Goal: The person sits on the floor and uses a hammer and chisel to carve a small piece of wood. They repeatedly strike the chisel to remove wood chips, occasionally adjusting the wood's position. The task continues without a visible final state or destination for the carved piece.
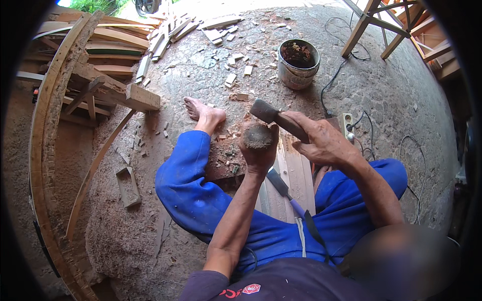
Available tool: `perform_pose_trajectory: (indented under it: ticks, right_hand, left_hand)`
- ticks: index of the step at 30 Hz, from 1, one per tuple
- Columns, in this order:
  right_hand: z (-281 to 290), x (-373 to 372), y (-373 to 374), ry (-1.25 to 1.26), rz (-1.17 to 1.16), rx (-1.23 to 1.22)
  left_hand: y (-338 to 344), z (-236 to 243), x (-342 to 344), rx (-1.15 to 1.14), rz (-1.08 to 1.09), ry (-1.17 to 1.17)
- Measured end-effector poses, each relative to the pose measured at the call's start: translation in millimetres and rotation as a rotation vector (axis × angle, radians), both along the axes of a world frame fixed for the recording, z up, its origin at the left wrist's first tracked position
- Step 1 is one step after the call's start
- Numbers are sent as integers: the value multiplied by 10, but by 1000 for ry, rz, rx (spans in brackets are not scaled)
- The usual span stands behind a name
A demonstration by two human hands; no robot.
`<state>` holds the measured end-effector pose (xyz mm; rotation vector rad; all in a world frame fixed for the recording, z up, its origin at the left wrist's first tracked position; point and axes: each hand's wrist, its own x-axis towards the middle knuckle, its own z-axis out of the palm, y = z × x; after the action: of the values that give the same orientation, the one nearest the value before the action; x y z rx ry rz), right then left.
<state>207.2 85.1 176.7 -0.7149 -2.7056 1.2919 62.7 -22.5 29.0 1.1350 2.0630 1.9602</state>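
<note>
My left hand [258, 158] is closed round an upright tool whose round, frayed wooden end [258, 136] faces me; its lower part is hidden. My right hand [326, 143] grips a hammer by its dark handle, its head [263, 111] just above and behind that round end. Below my hands lie pale wooden boards [296, 195] between my legs and a dusty dark work surface [223, 160] with chips on it. A bladed tool with a purple handle [297, 208] lies on the boards, below and right of my left hand.
A metal bucket [298, 67] stands ahead, beside a power strip with cables [347, 125]. Wood offcuts [216, 35] are scattered on the concrete floor. Stacked curved timbers and a beam [143, 98] fill the left, near a small box [128, 185]. A wooden trestle [366, 25] stands back right.
</note>
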Motion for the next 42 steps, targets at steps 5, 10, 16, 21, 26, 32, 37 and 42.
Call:
perform_pose_trajectory:
  ticks: [5, 10, 16, 21, 26, 32, 37, 42]
  right_hand:
    - [-378, 510, -456, -91, -479, -545]
    - [-749, 623, -556, -59, -550, -766]
    - [-1209, 624, -561, -127, -480, -697]
    - [-1284, 565, -540, -143, -434, -802]
    - [-1305, 621, -464, -187, -477, -939]
    - [-1174, 491, -516, -192, -428, -782]
    - [-1272, 510, -581, -173, -403, -722]
    - [-1085, 480, -533, -210, -455, -822]
  left_hand:
    - [849, 133, -449, -14, 140, -49]
    - [1666, -602, -1393, -291, 154, -372]
    - [1703, -460, -1273, -430, -13, -578]
    - [1715, -791, -1646, -684, -153, -814]
    - [1414, 122, -1308, -523, -454, -357]
    - [800, 731, -781, -1, -359, -615]
    - [551, 407, -555, 15, -234, -272]
    - [433, 385, -541, 39, -222, -349]
